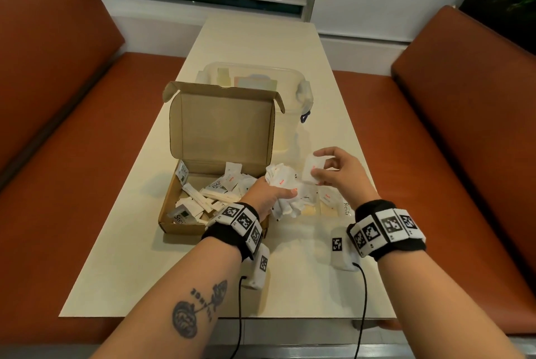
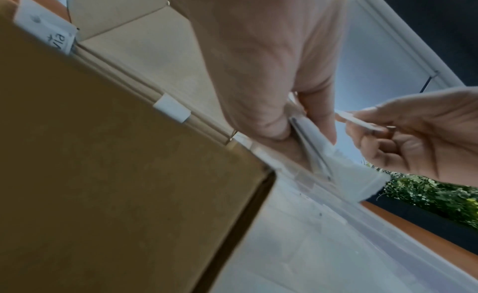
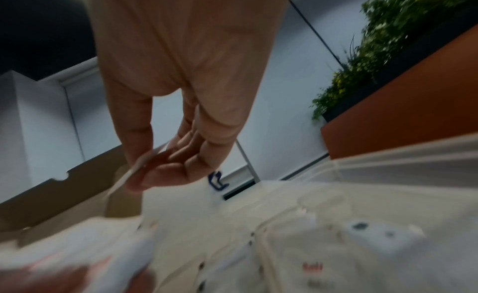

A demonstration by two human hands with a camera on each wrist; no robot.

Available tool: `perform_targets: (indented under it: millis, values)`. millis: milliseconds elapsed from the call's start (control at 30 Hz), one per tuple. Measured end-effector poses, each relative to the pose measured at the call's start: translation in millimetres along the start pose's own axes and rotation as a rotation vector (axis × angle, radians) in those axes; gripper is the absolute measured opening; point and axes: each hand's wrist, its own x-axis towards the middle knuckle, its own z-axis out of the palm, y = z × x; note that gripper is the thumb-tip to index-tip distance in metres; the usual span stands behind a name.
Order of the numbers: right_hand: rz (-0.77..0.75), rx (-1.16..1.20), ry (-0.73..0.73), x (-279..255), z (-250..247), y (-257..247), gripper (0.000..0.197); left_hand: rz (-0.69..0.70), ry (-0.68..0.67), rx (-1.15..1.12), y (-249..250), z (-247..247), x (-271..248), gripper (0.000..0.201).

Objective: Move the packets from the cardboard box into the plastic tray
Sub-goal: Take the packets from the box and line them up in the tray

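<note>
Marker-covered wristbands [image 1: 385, 226] sit nearest the lens, and beyond them a bunch of white packets [image 1: 282, 184] is gripped by the left hand [image 1: 265, 194] just right of the cardboard box [image 1: 203, 184], over the near end of the plastic tray [image 1: 327, 207]. One single packet [image 1: 311, 170] is pinched between thumb and fingertips of the right hand [image 1: 338, 170], just right of the bunch; it appears to have been drawn off so that packets can be dropped one at a time, though that is only inferred. The bunch is probably held beside the box's right wall to keep the carry short. Many packets [image 1: 208, 193] are left in the box, so the task is judged far from done. A few packets [image 1: 329, 199] lie flat in the tray. The tray's clear walls are hard to trace against the pale table [image 1: 255, 48], and its compartments cannot be counted. A lidded clear container [image 1: 293, 83] behind the box's raised lid [image 1: 223, 123] is half hidden. Printing on the packets is mostly too blurred to read, and both wrist views are smeared.
</note>
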Motion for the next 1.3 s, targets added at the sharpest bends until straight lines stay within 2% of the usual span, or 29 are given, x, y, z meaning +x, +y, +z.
perform_targets:
  millis: [167,333,433,567,633,733,800,900,967,1067,1133,1300]
  values:
    - [0.007,-0.035,0.021,-1,21,10,0.028,0.043,-0.061,-0.043,1,3,-5,0.047]
    - [-0.009,-0.045,0.001,-1,24,13,0.027,0.028,0.023,-0.048,-3,3,-6,0.037]
    - [-0.022,-0.113,-0.029,0,22,13,0.027,0.036,0.016,-0.019,-3,2,-2,0.036]
    - [-0.027,-0.135,-0.045,1,18,12,0.015,0.051,-0.011,0.016,1,1,0,0.039]
    - [-0.020,-0.120,-0.040,1,15,12,0.008,0.057,-0.007,0.012,1,1,0,0.034]
    - [0.017,-0.059,-0.041,1,11,13,0.014,0.059,0.013,-0.021,0,1,0,0.024]
    - [0.042,-0.074,-0.078,1,9,14,0.017,0.062,0.048,-0.057,-1,1,0,0.031]
    - [0.062,-0.164,-0.191,0,10,15,0.019,0.071,0.078,-0.081,-1,0,1,0.039]
    - [0.055,-0.235,-0.227,1,6,15,0.019,0.076,0.078,-0.080,-2,-1,1,0.037]
    - [0.043,-0.367,-0.101,7,-9,18,0.008,0.066,0.070,-0.081,-2,-2,3,0.016]
    - [0.055,-0.500,-0.025,9,-21,23,0.004,0.054,0.064,-0.087,-2,-3,4,0.013]
    - [0.105,-0.783,-0.081,10,-31,40,0.004,0.062,0.051,-0.072,-1,-3,6,0.022]
